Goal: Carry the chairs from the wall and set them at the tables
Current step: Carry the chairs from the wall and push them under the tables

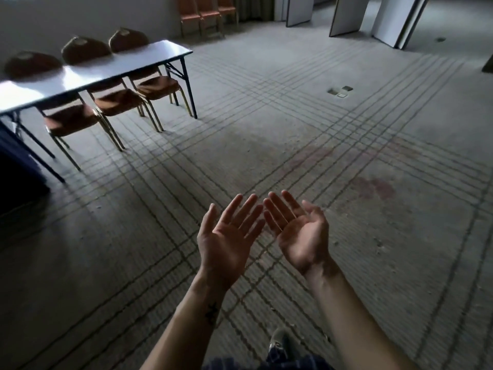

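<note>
My left hand (pixel 229 236) and my right hand (pixel 296 231) are held out side by side over the carpet, palms up, fingers straight, holding nothing. A long white folding table (pixel 112 68) stands at the upper left with three orange-seated chairs tucked along its far side, among them a chair (pixel 157 86) at the right end and a chair (pixel 70 120) at the left. Three more orange chairs (pixel 206 14) stand in a row against the far wall, well beyond my hands.
Grey carpet with crossing dark stripes covers the floor. A floor socket box (pixel 341 91) sits open at the right middle. Folding partition panels (pixel 394 20) stand at the top right. A dark blue cloth-covered object (pixel 16 166) fills the left edge. My shoe (pixel 278 343) shows at the bottom.
</note>
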`<state>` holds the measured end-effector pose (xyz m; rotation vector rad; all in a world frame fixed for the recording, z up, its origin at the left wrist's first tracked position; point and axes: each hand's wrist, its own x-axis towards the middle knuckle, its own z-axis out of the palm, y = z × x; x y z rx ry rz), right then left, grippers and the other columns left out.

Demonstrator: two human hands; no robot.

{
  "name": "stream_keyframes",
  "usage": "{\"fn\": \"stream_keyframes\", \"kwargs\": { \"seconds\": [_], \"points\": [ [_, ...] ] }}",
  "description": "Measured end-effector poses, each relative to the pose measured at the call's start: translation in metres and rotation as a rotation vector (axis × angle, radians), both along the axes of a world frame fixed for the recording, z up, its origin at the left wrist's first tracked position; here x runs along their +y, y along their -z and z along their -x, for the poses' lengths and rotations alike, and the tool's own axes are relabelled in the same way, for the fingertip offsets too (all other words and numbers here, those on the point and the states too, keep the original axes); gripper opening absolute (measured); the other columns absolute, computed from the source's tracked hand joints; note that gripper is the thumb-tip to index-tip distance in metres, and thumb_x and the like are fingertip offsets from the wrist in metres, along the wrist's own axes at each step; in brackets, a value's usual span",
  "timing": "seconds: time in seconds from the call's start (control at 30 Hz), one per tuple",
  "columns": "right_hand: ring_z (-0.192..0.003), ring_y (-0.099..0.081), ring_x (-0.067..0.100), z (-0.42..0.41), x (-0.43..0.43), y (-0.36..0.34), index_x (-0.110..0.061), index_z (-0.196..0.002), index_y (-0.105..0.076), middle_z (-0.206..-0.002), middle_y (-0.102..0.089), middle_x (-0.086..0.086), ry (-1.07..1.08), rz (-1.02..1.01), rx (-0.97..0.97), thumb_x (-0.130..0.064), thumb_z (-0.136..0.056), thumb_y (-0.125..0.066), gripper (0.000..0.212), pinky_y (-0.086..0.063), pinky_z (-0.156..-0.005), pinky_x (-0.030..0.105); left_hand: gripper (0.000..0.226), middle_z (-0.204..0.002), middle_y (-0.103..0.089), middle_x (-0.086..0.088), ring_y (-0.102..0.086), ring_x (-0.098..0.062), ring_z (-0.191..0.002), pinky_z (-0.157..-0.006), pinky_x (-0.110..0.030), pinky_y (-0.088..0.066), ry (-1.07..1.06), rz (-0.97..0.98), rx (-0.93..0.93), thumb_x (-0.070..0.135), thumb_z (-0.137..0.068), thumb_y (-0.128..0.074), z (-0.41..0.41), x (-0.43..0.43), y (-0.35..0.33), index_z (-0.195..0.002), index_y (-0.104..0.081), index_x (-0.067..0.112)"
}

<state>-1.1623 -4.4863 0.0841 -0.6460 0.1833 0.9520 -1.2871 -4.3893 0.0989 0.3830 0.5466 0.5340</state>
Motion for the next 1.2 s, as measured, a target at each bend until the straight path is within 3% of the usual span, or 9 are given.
{"fn": "stream_keyframes", "kwargs": {
  "seconds": [0.23, 0.37, 0.57, 0.73, 0.87, 1.2],
  "points": [
    [-0.119, -0.066, 0.034, -0.084, 0.084, -0.001, -0.008, -0.129, -0.062, -0.136, -0.064, 0.022, -0.065, 0.010, 0.037, -0.038, -0.101, -0.040, 0.046, -0.039, -0.115, 0.047, 0.065, -0.141, -0.061, -0.023, -0.055, -0.039, -0.136, -0.119, -0.051, -0.034, -0.042, 0.039, -0.007, 0.054, -0.103, -0.039, -0.084, 0.082, -0.009, -0.144, -0.052, 0.005],
    [-0.132, -0.058, 0.034, -0.158, 0.159, 0.018, -0.010, -0.133, -0.059, -0.140, -0.062, 0.021, -0.054, 0.041, 0.031, -0.038, -0.100, -0.040, 0.047, -0.042, -0.112, 0.046, 0.062, -0.142, -0.061, -0.021, -0.056, -0.038, -0.135, -0.119, -0.052, -0.033, -0.049, 0.026, 0.012, 0.048, -0.103, -0.037, -0.149, 0.162, 0.011, -0.146, -0.052, 0.006],
    [-0.128, -0.061, 0.035, -0.246, 0.291, 0.001, -0.010, -0.130, -0.062, -0.137, -0.064, 0.021, -0.059, 0.051, -0.034, -0.039, -0.102, -0.038, 0.047, -0.037, -0.116, 0.047, 0.059, -0.143, -0.060, -0.021, -0.057, -0.038, -0.134, -0.118, -0.052, -0.035, 0.001, 0.060, -0.067, 0.045, -0.103, -0.038, -0.241, 0.296, 0.010, -0.145, -0.052, 0.006],
    [-0.117, -0.068, 0.036, -0.318, 0.374, -0.027, -0.006, -0.135, -0.059, -0.136, -0.063, 0.024, 0.036, -0.010, -0.073, -0.037, -0.102, -0.038, 0.049, -0.053, -0.102, 0.044, 0.062, -0.144, -0.060, -0.020, -0.053, -0.039, -0.137, -0.120, -0.049, -0.033, 0.043, 0.057, -0.106, 0.047, -0.102, -0.039, -0.335, 0.388, -0.014, -0.149, -0.049, 0.007],
    [-0.118, -0.068, 0.035, -0.380, 0.420, -0.033, -0.007, -0.135, -0.060, -0.135, -0.064, 0.022, 0.090, -0.019, -0.080, -0.037, -0.103, -0.037, 0.049, -0.051, -0.101, 0.045, 0.060, -0.145, -0.059, -0.020, -0.053, -0.038, -0.138, -0.122, -0.051, -0.030, 0.121, 0.025, -0.120, 0.047, -0.103, -0.037, -0.393, 0.439, -0.022, -0.146, -0.052, 0.007],
    [-0.130, -0.059, 0.036, -0.594, 0.565, 0.000, -0.007, -0.139, -0.057, -0.138, -0.063, 0.022, 0.091, -0.009, -0.003, -0.036, -0.103, -0.037, 0.050, -0.041, -0.112, 0.048, 0.063, -0.144, -0.060, -0.021, -0.056, -0.040, -0.135, -0.121, -0.053, -0.030, 0.062, 0.014, -0.071, 0.048, -0.102, -0.038, -0.600, 0.586, 0.005, -0.148, -0.049, 0.006]
  ]
}}
